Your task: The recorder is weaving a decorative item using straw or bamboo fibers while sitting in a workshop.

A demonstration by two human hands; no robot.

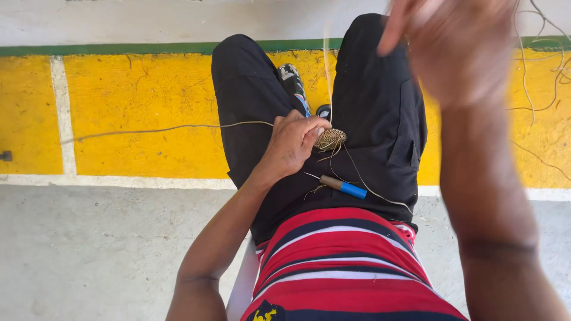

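Note:
My left hand pinches a small round woven coil of straw-coloured fibre against my lap, over black trousers. A long thin fibre strand runs from that hand out to the left across the floor. My right hand is raised high, close to the camera and blurred; a thin strand rises from the coil toward it, but whether the fingers grip it cannot be told. An awl with a brown and blue handle lies on my lap just below the coil.
I sit on a white chair over a grey concrete floor with a yellow painted band and a green line. Loose fibres lie on the floor at the right. A shoe shows between my knees.

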